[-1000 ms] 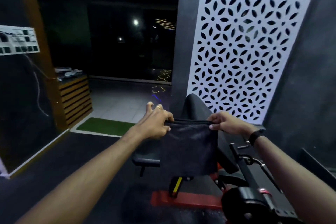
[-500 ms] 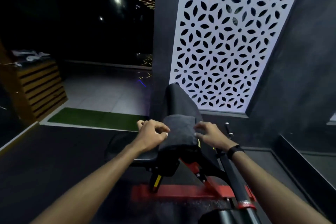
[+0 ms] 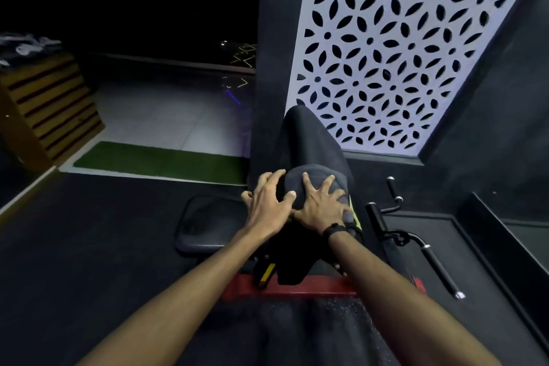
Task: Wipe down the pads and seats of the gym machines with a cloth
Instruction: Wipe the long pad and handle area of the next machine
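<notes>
Cloth (image 3: 312,184): dark grey, draped over the near lower end of the back pad (image 3: 309,140). It lies bunched, no clear long axis; its far edge curves across the pad's width. The pad itself is long and narrow, long axis running away from the camera and rising toward the patterned screen (image 3: 395,47), narrow top end farthest off.

Right hand (image 3: 319,206): flat on the cloth, fingers spread wide and straight, tips pointing up the pad. Cloth sits under palm and fingers, showing beyond the fingertips and between them. Black band on that wrist.

Left hand (image 3: 267,205): on the cloth's left edge, at the pad's left side. Fingers spread and bent, thumb tip on the cloth near the right hand; the outer fingers curl over the pad's side. Whether they grip the cloth or only press it, cannot tell. The two hands touch or nearly touch at the thumbs.

Seat (image 3: 205,226): dark, low, left of the pad and below the left hand. A red frame bar (image 3: 312,287) runs crosswise beneath the pad, with a yellow tag (image 3: 267,272) near it. Black handle bars (image 3: 416,249) stand right of the pad. Green mat (image 3: 160,162) on the floor beyond, slatted wooden counter (image 3: 50,107) at far left. Lighting dim; detail poor.
</notes>
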`<state>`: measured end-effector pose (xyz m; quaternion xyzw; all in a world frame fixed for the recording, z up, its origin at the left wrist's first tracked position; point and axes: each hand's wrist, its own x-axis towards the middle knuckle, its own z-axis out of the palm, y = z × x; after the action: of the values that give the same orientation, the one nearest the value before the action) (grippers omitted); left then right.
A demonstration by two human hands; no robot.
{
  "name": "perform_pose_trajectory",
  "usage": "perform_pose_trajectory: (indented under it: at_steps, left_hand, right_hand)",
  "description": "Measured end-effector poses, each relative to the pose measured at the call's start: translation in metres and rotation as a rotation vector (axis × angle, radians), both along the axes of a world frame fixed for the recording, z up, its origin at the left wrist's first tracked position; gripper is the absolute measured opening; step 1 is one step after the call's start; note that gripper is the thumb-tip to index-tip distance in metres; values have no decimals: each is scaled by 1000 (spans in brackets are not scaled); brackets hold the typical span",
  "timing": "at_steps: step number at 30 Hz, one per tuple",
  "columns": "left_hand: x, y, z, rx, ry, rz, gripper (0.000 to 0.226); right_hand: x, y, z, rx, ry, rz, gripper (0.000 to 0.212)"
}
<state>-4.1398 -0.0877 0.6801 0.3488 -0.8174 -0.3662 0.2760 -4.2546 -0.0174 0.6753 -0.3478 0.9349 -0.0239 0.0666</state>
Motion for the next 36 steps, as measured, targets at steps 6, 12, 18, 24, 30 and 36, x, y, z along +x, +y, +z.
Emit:
perform_pose_trajectory:
  at_steps: [6, 12, 18, 24, 30, 36]
  left_hand:
    - [-37, -55, -12, 37, -87, -118, 63]
    - [-74, -87, -20, 72, -119, -198, 64]
    - [-102, -115, -20, 80, -103, -208, 62]
    - [-132, -146, -24, 101, -82, -206, 59]
    - [-165, -166, -32, 103, -23, -188, 52]
    - [-210, -193, -39, 115, -19, -122, 68]
  right_hand:
    - [-43, -52, -2, -20, 28, -74, 94]
    - [-70, -84, -8, -15, 86, -111, 94]
    - [-98, -115, -10, -19, 102, -139, 92]
    - [-125, -144, -10, -29, 123, -152, 89]
    - [-161, -180, -14, -65, 132, -148, 83]
    - [-198, -219, -10, -79, 128, -113, 77]
